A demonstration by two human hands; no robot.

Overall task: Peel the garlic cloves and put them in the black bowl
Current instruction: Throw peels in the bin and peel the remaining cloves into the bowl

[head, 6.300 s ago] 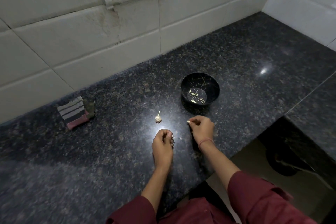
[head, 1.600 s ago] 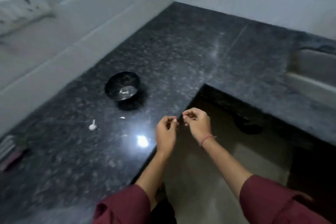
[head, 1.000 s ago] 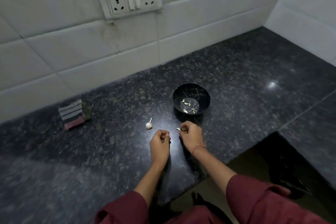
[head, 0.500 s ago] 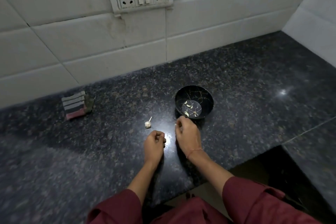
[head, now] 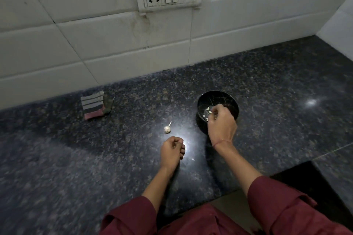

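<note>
the dark speckled countertop (head: 277,82) carries everything, with a striped cloth (head: 93,107) near the tiled wall (head: 114,43). half a second ago the right hand (head: 221,126) was short of the black bowl (head: 219,95) with a clove at its fingertips; now it reaches over the near rim, fingers bunched and pointing down inside. whether the clove is still pinched or already dropped cannot be told, but it is as good as delivered. the left hand (head: 171,150) stays on the counter in a loose fist, contents hidden. the garlic head (head: 167,129) stands just beyond it, small and pale, stalk up, so more peeling likely remains. a few peeled cloves (head: 207,109) lie pale and curved on the bowl's floor
</note>
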